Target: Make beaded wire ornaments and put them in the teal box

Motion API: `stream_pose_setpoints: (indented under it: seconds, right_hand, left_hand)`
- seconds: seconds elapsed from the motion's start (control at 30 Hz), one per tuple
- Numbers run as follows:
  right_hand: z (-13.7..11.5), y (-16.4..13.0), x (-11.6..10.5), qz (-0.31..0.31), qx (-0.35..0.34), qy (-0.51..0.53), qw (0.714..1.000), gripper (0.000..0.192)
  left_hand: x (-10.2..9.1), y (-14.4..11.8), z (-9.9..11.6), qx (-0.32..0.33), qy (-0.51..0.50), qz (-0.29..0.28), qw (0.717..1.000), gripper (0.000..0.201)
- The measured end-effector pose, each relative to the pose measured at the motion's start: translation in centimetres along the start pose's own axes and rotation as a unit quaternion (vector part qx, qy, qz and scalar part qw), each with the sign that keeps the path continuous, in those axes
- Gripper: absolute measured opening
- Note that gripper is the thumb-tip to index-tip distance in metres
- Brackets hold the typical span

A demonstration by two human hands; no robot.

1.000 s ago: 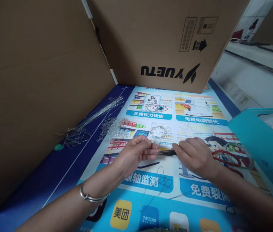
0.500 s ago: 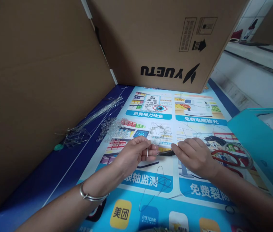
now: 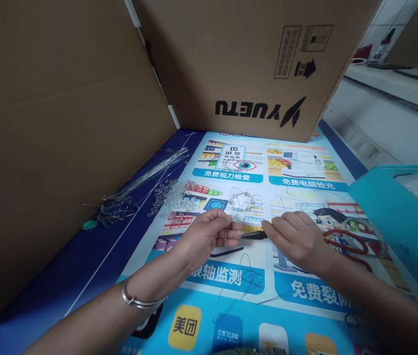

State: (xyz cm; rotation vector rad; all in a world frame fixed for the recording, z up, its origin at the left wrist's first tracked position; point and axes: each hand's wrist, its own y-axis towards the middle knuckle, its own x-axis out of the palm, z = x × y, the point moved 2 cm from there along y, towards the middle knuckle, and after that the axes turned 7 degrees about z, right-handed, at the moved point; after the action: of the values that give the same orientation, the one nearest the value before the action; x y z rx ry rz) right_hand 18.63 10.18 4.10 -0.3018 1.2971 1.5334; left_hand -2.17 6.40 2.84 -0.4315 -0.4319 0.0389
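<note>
left hand [image 3: 209, 234] pinches a thin bent silver wire [image 3: 231, 228], steadying it; right hand [image 3: 297, 239] grips small dark pliers [image 3: 253, 235], tips meeting the wire, clear beads [image 3: 173, 195] near.

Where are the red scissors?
The red scissors lie on the printed poster at the right of the head view, just beyond the right hand and beside the teal box.
</note>
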Motion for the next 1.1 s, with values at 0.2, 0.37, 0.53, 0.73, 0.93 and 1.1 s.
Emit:
stream_pose_setpoints:
  seconds: [0.2,0.37,0.53,0.73,0.93,1.1]
  right_hand:
    - [-0.15,0.30,-0.07,-0.002,0.003,-0.001,1.000,0.017]
    - [-0.29,0.24,-0.15,-0.008,0.006,0.000,1.000,0.018]
    - [-0.33,0.20,-0.19,-0.014,0.005,-0.002,1.000,0.018]
    - [-0.23,0.38,-0.31,-0.006,-0.014,-0.016,1.000,0.019]
    - [-0.23,0.34,-0.37,0.004,-0.017,-0.020,1.000,0.019]
    - [-0.24,0.37,-0.39,0.004,-0.020,-0.021,1.000,0.020]
  left_hand:
    - [0.15,-0.12,0.00,-0.002,-0.008,0.002,1.000,0.016]
    - [0.11,-0.04,-0.24,-0.002,0.000,-0.001,1.000,0.017]
    - [0.01,0.04,-0.34,0.003,0.006,-0.003,1.000,0.019]
    - [0.02,-0.02,-0.25,0.004,0.016,0.003,1.000,0.019]
    - [0.06,0.01,-0.28,-0.003,0.012,0.007,1.000,0.020]
    - [0.08,0.05,-0.35,-0.002,0.008,0.005,1.000,0.020]
